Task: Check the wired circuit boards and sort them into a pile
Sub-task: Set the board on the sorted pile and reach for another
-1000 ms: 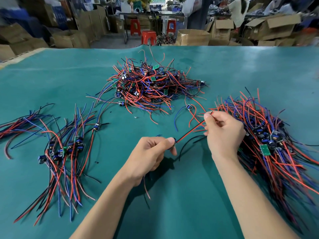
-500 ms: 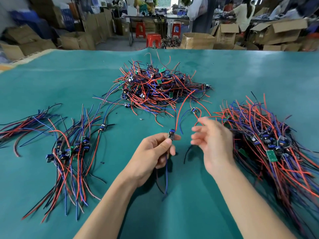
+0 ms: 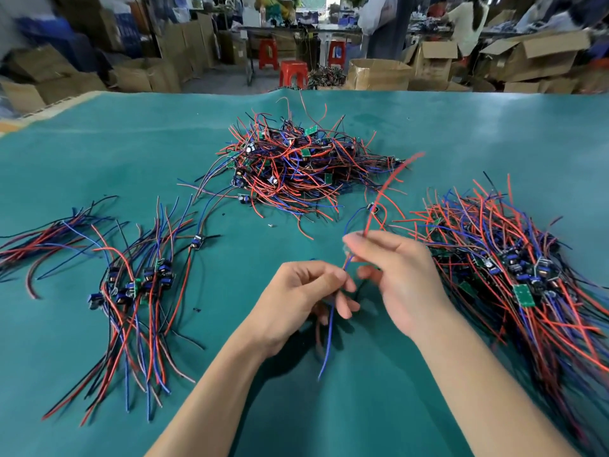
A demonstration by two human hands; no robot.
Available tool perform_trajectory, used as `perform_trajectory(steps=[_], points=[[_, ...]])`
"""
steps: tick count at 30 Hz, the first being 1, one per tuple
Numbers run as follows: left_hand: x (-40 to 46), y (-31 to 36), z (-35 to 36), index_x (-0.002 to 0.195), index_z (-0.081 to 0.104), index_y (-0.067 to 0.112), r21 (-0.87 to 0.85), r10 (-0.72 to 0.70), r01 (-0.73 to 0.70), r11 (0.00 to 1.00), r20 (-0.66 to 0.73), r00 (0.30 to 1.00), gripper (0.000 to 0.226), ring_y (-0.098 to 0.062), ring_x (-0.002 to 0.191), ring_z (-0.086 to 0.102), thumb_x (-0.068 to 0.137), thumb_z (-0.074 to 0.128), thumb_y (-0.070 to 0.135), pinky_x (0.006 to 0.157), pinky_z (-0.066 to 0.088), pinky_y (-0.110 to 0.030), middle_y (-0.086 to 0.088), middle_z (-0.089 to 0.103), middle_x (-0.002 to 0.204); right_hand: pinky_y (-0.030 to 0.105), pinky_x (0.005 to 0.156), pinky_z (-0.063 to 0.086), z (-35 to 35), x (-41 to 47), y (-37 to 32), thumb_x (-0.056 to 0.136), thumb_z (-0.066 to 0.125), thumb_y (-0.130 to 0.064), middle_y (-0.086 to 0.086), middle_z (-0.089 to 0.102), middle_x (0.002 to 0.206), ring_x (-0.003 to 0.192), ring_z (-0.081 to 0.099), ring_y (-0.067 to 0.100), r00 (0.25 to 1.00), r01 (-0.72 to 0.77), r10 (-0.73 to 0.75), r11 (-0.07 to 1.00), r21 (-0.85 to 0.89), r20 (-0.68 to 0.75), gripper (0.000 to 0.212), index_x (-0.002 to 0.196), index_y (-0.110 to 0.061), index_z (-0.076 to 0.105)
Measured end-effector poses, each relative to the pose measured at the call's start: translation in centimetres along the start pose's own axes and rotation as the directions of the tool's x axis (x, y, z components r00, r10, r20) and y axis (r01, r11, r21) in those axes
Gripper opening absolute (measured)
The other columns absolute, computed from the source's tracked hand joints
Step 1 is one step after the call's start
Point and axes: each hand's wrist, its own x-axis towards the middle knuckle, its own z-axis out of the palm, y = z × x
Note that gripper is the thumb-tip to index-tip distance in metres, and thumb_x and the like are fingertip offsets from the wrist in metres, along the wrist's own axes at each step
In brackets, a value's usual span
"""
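Note:
My left hand (image 3: 301, 300) grips one small wired circuit board, hidden inside the fingers; its blue wire (image 3: 328, 341) hangs down toward me. My right hand (image 3: 400, 278) pinches the same board's red wire (image 3: 382, 192), which arcs up and away, blurred. A tangled heap of wired boards (image 3: 296, 166) lies at the centre back of the green table (image 3: 115, 159). A laid-out pile of boards with straight wires (image 3: 138, 291) is on the left. A large dense pile (image 3: 514, 268) lies on the right, beside my right wrist.
One single board (image 3: 197, 242) lies apart between the left pile and the heap. Another loose board (image 3: 374, 208) sits just beyond my right hand. A bundle of loose wires (image 3: 49, 239) lies far left. Cardboard boxes, red stools and people stand beyond the table's far edge.
My right hand let go of the wire, opened, then closed on the red wire again near the left hand. The red wire swung upward. The left hand kept its hold on the board.

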Motion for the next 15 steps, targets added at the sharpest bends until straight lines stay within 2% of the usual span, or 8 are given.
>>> perform_trajectory(steps=[3, 6, 9, 12, 15], points=[[-0.1, 0.3, 0.5, 0.077, 0.071, 0.017, 0.019, -0.002, 0.001, 1.000, 0.058, 0.998, 0.025, -0.035, 0.078, 0.066, 0.096, 0.056, 0.023, 0.054, 0.044, -0.022, -0.007, 0.070, 0.064, 0.016, 0.051, 0.043, -1.2, 0.8, -0.5, 0.063, 0.083, -0.028, 0.001, 0.070, 0.072, 0.061, 0.061, 0.008, 0.978, -0.096, 0.138, 0.965, 0.245, -0.158, 0.024, 0.078, -0.012, 0.075], [-0.1, 0.4, 0.5, 0.074, 0.070, 0.017, 0.028, -0.004, 0.002, 1.000, 0.081, 0.997, 0.026, -0.038, 0.071, 0.059, 0.094, 0.055, 0.023, 0.046, 0.042, -0.020, -0.007, 0.070, 0.062, 0.015, 0.047, 0.042, -1.9, 1.0, -0.8, 0.069, 0.082, -0.022, 0.001, 0.067, 0.067, 0.058, 0.060, 0.009, 0.944, -0.108, 0.203, 0.936, 0.336, -0.262, 0.016, 0.076, -0.014, 0.070], [-0.2, 0.3, 0.4, 0.076, 0.070, 0.017, 0.030, -0.022, 0.019, 0.999, 0.113, 0.993, 0.025, -0.034, 0.069, 0.058, 0.094, 0.054, 0.023, 0.046, 0.044, -0.021, -0.010, 0.072, 0.066, 0.015, 0.044, 0.039, -2.1, 1.1, -1.2, 0.066, 0.083, -0.023, 0.000, 0.066, 0.067, 0.056, 0.060, 0.008, 0.926, -0.122, 0.251, 0.906, 0.406, -0.281, 0.026, 0.085, -0.013, 0.068], [-0.2, 0.0, 0.1, 0.074, 0.069, 0.019, 0.034, -0.048, 0.043, 0.998, 0.152, 0.987, 0.025, -0.023, 0.066, 0.066, 0.093, 0.052, 0.022, 0.047, 0.044, -0.020, -0.011, 0.073, 0.069, 0.013, 0.045, 0.037, -2.4, 1.5, -2.4, 0.078, 0.080, -0.021, -0.002, 0.064, 0.067, 0.056, 0.057, 0.006, 0.913, -0.058, 0.216, 0.908, 0.414, -0.345, 0.014, 0.084, -0.014, 0.069], [-0.1, 0.0, -0.7, 0.068, 0.068, 0.018, 0.017, -0.070, 0.068, 0.998, 0.157, 0.985, 0.026, -0.022, 0.062, 0.068, 0.085, 0.049, 0.019, 0.043, 0.042, -0.019, -0.012, 0.070, 0.063, 0.013, 0.048, 0.039, -1.9, 1.5, -4.7, 0.088, 0.074, -0.023, -0.005, 0.067, 0.068, 0.054, 0.057, 0.004, 0.927, 0.043, 0.119, 0.908, 0.416, -0.356, 0.009, 0.081, -0.017, 0.073]])
